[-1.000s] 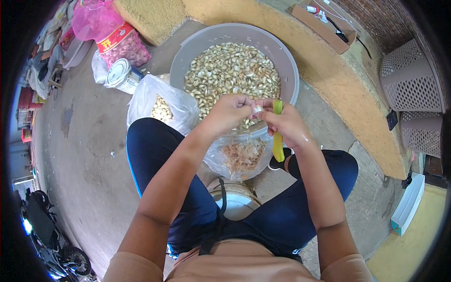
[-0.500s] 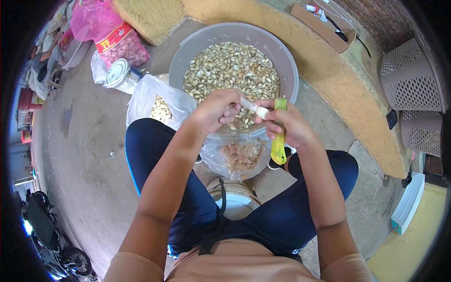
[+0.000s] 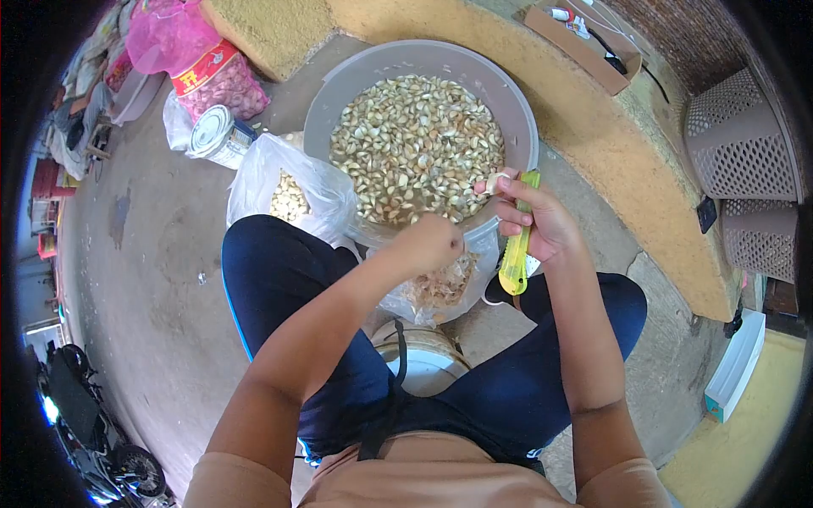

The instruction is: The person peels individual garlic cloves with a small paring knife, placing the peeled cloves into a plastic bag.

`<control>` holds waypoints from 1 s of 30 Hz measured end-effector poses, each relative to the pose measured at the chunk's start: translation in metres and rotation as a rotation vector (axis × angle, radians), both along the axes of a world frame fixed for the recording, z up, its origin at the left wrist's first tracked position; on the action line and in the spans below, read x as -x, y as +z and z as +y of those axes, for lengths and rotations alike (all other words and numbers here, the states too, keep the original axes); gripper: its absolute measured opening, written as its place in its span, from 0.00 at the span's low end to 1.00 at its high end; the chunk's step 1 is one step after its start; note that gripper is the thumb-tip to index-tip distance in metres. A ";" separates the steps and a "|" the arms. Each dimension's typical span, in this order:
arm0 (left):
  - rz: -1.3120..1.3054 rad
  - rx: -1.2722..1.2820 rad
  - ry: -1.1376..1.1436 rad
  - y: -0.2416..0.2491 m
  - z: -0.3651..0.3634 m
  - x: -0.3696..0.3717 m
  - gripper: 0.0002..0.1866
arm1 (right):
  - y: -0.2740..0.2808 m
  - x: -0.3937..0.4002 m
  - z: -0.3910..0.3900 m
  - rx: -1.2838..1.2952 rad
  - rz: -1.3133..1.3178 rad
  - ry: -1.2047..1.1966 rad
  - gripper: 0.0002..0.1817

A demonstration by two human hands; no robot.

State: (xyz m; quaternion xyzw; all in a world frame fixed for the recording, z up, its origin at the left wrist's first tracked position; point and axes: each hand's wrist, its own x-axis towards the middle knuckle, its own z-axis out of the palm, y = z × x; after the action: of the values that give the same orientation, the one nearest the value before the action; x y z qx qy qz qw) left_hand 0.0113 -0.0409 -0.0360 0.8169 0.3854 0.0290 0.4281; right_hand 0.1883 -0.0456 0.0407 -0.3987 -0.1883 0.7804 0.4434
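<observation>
My right hand (image 3: 544, 224) grips a yellow-green utility knife (image 3: 514, 258), held upright along the palm. Between that hand's thumb and fingertips sits a pale garlic clove (image 3: 496, 183), over the right edge of the basin. My left hand (image 3: 432, 244) is closed above a clear plastic bag of papery garlic skins (image 3: 436, 292); its fingertips are turned away, so anything in them is hidden. Beyond both hands stands a large grey basin (image 3: 530, 127) full of garlic cloves (image 3: 415, 140) in water.
Peeled cloves (image 3: 290, 200) lie in a white plastic bag (image 3: 254, 173) by my left knee. Behind it are a lidded bucket (image 3: 218, 140) and a pink mesh sack (image 3: 233, 89). A yellow ledge (image 3: 610, 169) runs along the right. Under me is a white bucket (image 3: 428, 368).
My left hand has pulled away from the clove and come down toward me over the bag of skins. My right hand has shifted slightly right, keeping the clove and knife.
</observation>
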 end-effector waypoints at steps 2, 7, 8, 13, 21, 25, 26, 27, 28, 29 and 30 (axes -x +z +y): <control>0.062 -0.030 -0.088 -0.013 -0.006 -0.004 0.07 | -0.001 0.000 0.000 0.020 -0.025 -0.003 0.07; 0.130 -0.060 -0.094 0.009 -0.011 -0.011 0.10 | -0.008 -0.002 0.001 0.037 -0.142 0.003 0.08; 0.065 -0.034 0.009 0.016 -0.006 -0.010 0.09 | -0.007 -0.001 0.000 0.037 -0.191 -0.015 0.10; -0.340 -0.196 0.447 0.061 0.017 0.002 0.12 | -0.007 0.006 0.001 0.013 -0.511 -0.074 0.15; -0.409 -0.425 0.425 0.058 0.013 0.000 0.09 | -0.006 0.022 -0.005 -0.033 -0.582 -0.036 0.11; -0.377 -0.500 0.403 0.057 0.013 0.001 0.07 | -0.009 0.023 -0.006 -0.047 -0.598 -0.013 0.11; -0.362 -0.489 0.391 0.058 0.013 0.002 0.06 | -0.010 0.023 -0.005 -0.046 -0.611 -0.010 0.11; -0.346 -0.477 0.380 0.060 0.013 0.003 0.06 | -0.010 0.024 -0.005 -0.044 -0.624 -0.006 0.12; -0.331 -0.465 0.368 0.061 0.013 0.003 0.05 | -0.010 0.025 -0.005 -0.042 -0.637 -0.004 0.12; -0.328 -0.445 0.377 0.061 0.013 0.003 0.05 | -0.009 0.025 -0.005 -0.042 -0.636 0.004 0.12; -0.326 -0.426 0.385 0.061 0.014 0.003 0.05 | -0.007 0.026 -0.005 -0.042 -0.635 0.011 0.12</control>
State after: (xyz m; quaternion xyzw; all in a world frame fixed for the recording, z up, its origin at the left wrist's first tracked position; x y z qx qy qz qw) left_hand 0.0079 -0.0267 0.0255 0.7847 0.4444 0.3198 0.2905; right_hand 0.1627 -0.0507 0.0333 -0.6123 -0.3354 0.6152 0.3662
